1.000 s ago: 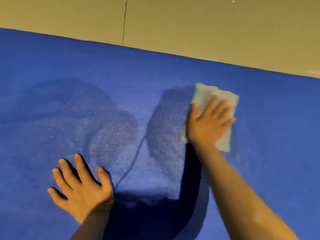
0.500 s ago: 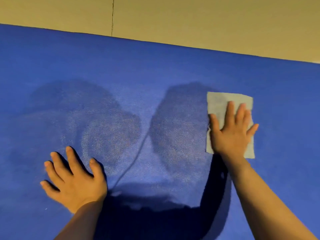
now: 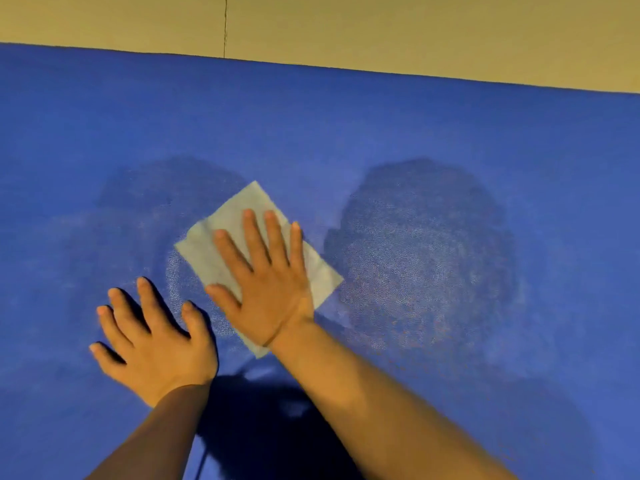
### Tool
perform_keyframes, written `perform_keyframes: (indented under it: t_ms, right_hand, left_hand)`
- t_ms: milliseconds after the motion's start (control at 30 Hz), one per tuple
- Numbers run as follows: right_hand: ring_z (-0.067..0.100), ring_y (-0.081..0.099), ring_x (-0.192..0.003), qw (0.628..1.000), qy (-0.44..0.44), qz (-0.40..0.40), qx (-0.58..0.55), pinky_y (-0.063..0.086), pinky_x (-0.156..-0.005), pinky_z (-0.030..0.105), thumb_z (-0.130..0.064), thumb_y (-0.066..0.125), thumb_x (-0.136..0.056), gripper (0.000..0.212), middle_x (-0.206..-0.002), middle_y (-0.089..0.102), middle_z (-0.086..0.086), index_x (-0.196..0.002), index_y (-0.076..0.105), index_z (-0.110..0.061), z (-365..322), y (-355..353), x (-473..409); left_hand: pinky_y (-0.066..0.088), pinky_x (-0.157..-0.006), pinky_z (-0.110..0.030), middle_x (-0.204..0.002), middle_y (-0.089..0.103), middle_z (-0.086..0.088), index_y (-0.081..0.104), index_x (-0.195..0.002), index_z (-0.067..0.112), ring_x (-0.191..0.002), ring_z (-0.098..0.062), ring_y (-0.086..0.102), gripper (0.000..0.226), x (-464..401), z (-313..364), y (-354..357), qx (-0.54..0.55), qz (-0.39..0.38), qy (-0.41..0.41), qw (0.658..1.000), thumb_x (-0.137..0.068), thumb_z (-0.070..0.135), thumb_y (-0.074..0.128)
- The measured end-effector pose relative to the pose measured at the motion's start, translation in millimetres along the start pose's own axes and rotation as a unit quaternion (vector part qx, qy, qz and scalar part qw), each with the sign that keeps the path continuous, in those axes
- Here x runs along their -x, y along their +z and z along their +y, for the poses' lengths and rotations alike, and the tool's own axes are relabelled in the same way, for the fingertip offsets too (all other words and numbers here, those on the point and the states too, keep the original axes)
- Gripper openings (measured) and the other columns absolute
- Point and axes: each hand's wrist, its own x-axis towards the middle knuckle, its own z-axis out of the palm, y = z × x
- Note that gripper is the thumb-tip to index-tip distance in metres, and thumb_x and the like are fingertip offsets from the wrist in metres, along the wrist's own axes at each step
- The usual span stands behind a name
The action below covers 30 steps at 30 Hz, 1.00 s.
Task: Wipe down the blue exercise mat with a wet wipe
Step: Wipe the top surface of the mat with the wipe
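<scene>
A: Start at the left. What is there?

B: The blue exercise mat (image 3: 381,126) fills nearly the whole view, and its left part carries a darker damp patch (image 3: 145,209) with a paler, glistening middle. Low on the left the left hand (image 3: 156,344) lies palm down on the mat, fingers spread and straight, grasping nothing.

A: And next to it?

B: Just right of that hand, the wet wipe (image 3: 221,244) lies flat on the mat as a pale folded rectangle, turned so one corner points up and away. It sits over the right edge of the left damp patch. The right hand (image 3: 266,282) presses on it with flat, straight fingers (no curl, no pinch), the palm covering the wipe's middle and the little finger reaching just past its right edge. The two thumbs are near each other but apart.

A: Further right?

B: A second damp patch (image 3: 426,251), large and rounded, well right of the wipe and not touching it. Along the top, beyond the mat's far edge, runs a beige floor (image 3: 415,29) with a thin dark seam (image 3: 225,26). A dark shadow (image 3: 263,427) lies between the forearms at the bottom.
</scene>
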Motion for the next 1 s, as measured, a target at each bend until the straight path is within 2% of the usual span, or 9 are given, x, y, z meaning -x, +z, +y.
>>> perform_keyframes:
  t_ms: [67,133,300,500,567,700,800,900,1000]
  right_hand:
    - [0.033,0.025,-0.147,0.997,-0.072,-0.007,-0.009,0.007,-0.118,0.059,-0.062,0.035,-0.091,0.065,-0.157,0.033,0.01,-0.146,0.046,-0.028,1,-2,12]
    - [0.028,0.032,-0.144,0.998,-0.032,0.021,-0.044,0.012,-0.117,0.061,-0.063,0.034,-0.092,0.061,-0.155,0.038,0.004,-0.144,0.047,-0.033,37,-9,23]
    - [0.039,0.021,-0.146,0.972,0.233,-0.008,0.021,0.005,-0.115,0.062,-0.069,0.03,-0.091,0.074,-0.159,0.025,0.014,-0.151,0.035,-0.027,160,-41,73]
    - [0.044,0.004,-0.148,0.872,0.489,0.009,0.012,0.001,-0.115,0.064,-0.072,0.009,-0.084,0.091,-0.161,0.007,0.024,-0.156,0.02,-0.017,215,-59,141]
    - [0.052,0.008,-0.145,0.881,0.472,0.013,0.025,0.005,-0.113,0.067,-0.068,0.01,-0.086,0.091,-0.157,0.01,0.032,-0.156,0.021,-0.011,178,-44,128]
    - [0.05,0.021,-0.143,0.982,0.183,0.046,0.015,0.007,-0.115,0.063,-0.059,0.031,-0.092,0.072,-0.155,0.027,0.027,-0.149,0.04,-0.016,27,2,99]
    - [0.039,0.022,-0.146,0.998,0.041,0.011,-0.037,0.012,-0.116,0.059,-0.053,0.038,-0.093,0.063,-0.157,0.029,0.018,-0.148,0.043,-0.023,-53,11,98]
    - [0.031,0.026,-0.146,0.999,0.043,0.012,-0.013,0.01,-0.117,0.059,-0.058,0.042,-0.093,0.061,-0.157,0.032,0.01,-0.146,0.045,-0.028,-21,9,107]
    - [0.033,0.021,-0.147,0.977,0.213,0.017,0.009,0.001,-0.116,0.057,-0.065,0.028,-0.093,0.069,-0.16,0.025,0.011,-0.151,0.036,-0.029,49,-10,137]
  left_hand:
    - [0.007,-0.116,-0.061,-0.162,0.021,-0.014,0.032,-0.153,0.016,-0.15,-0.031,0.012,0.069,1,1,0,-0.002,0.003,0.002,1.0,-0.093,0.048,0.028]
    - [0.006,-0.117,-0.06,-0.163,0.019,-0.013,0.031,-0.154,0.016,-0.151,-0.03,0.011,0.071,0,3,-1,-0.001,-0.011,-0.003,1.0,-0.091,0.049,0.026]
    - [0.002,-0.118,-0.057,-0.164,0.014,-0.01,0.026,-0.155,0.02,-0.152,-0.026,0.005,0.075,-2,0,-5,-0.003,-0.038,-0.007,0.999,-0.088,0.052,0.023]
    - [0.001,-0.119,-0.057,-0.164,0.014,-0.009,0.026,-0.155,0.02,-0.152,-0.026,0.004,0.071,0,5,-9,0.021,-0.04,0.0,0.999,-0.09,0.049,0.027]
    - [0.0,-0.119,-0.057,-0.165,0.012,-0.009,0.024,-0.156,0.019,-0.152,-0.026,0.003,0.07,0,6,-10,0.015,-0.043,0.006,0.999,-0.092,0.048,0.027]
    - [-0.003,-0.119,-0.056,-0.166,0.006,-0.009,0.019,-0.158,0.019,-0.152,-0.026,-0.002,0.062,-2,2,-9,0.009,-0.072,0.014,0.997,-0.102,0.043,0.033]
    - [-0.007,-0.119,-0.052,-0.166,0.004,-0.006,0.022,-0.157,0.021,-0.153,-0.024,-0.004,0.058,-7,-4,-15,0.048,-0.103,0.02,0.993,-0.104,0.039,0.039]
    - [-0.002,-0.12,-0.055,-0.163,0.018,-0.01,0.037,-0.151,0.018,-0.152,-0.029,0.006,0.056,-8,-25,-29,0.12,-0.135,0.094,0.979,-0.1,0.042,0.034]
    - [0.006,-0.119,-0.054,-0.16,0.029,-0.013,0.042,-0.148,0.013,-0.15,-0.03,0.016,0.062,48,-71,-46,0.085,-0.126,0.153,0.976,-0.096,0.045,0.031]
